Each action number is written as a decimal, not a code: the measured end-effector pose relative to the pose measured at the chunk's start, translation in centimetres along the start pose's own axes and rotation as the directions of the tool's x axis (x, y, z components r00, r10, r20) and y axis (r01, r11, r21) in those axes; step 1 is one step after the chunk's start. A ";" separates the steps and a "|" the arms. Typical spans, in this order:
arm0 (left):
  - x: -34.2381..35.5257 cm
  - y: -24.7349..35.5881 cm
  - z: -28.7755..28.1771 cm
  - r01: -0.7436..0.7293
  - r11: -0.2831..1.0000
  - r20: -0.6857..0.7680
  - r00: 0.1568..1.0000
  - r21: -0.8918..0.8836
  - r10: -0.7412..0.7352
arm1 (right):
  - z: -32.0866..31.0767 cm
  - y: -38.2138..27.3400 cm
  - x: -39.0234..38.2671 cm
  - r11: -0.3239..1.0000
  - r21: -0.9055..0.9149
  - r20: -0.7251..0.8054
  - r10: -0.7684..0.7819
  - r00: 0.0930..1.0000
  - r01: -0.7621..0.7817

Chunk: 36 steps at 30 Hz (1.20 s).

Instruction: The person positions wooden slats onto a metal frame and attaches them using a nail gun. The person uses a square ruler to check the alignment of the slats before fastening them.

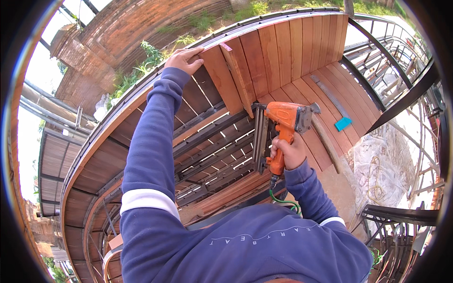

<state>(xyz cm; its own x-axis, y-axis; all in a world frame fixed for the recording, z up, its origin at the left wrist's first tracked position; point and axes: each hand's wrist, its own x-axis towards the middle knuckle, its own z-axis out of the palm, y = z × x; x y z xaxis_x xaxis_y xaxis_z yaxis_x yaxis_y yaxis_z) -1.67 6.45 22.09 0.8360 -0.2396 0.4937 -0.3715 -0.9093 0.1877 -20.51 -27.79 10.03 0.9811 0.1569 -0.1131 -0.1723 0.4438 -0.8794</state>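
Observation:
My right hand [291,150] is wrapped round the grip of an orange nail gun [283,115], whose long dark magazine points to the left. A green air hose [283,202] runs from the base of its handle. At the upper left, my left hand [185,61] grips the top end of a reddish wooden board [218,78], fingers over the edge and thumb on its face. Beside that board a narrower wooden strip [239,80] with a pink-marked end leans against the upright boards [283,47]. The nail gun's nose is hidden from me.
Dark metal framing with open gaps [222,141] lies below the board. Planks [325,99] cover the seat to the right, with a loose wood strip [325,144], a grey metal bar [328,94] and a turquoise piece [343,124] on them. A whitish sheet [384,155] covers ground at right.

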 end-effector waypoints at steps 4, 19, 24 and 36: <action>0.3 0.2 0.6 0.008 0.999 0.009 1.000 -0.043 -0.008 | -5.7 -8.5 -4.5 0.976 -0.137 0.108 -0.158 0.982 0.172; 1.7 2.6 2.6 0.240 0.963 -0.160 0.953 -0.124 -0.258 | -39.7 -11.2 8.7 -0.226 -0.969 0.004 -0.412 0.911 -0.097; -13.9 14.6 6.2 0.143 0.952 -0.544 0.793 -0.269 -0.273 | -43.3 -9.2 17.4 -0.330 -0.931 -0.047 -0.314 0.948 -0.155; -44.4 25.4 12.6 0.753 0.652 -0.100 0.658 0.092 -0.746 | -44.9 -8.2 21.4 -0.498 -0.832 -0.159 -0.210 0.965 -0.245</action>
<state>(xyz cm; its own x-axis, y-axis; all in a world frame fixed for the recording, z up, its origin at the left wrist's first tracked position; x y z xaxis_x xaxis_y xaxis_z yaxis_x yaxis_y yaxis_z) -43.09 -10.27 -5.80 0.7870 0.5548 0.2699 0.4246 -0.8044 0.4155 5.83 -67.70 -5.92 0.9966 -0.0819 0.0027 -0.0819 -0.9933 0.0814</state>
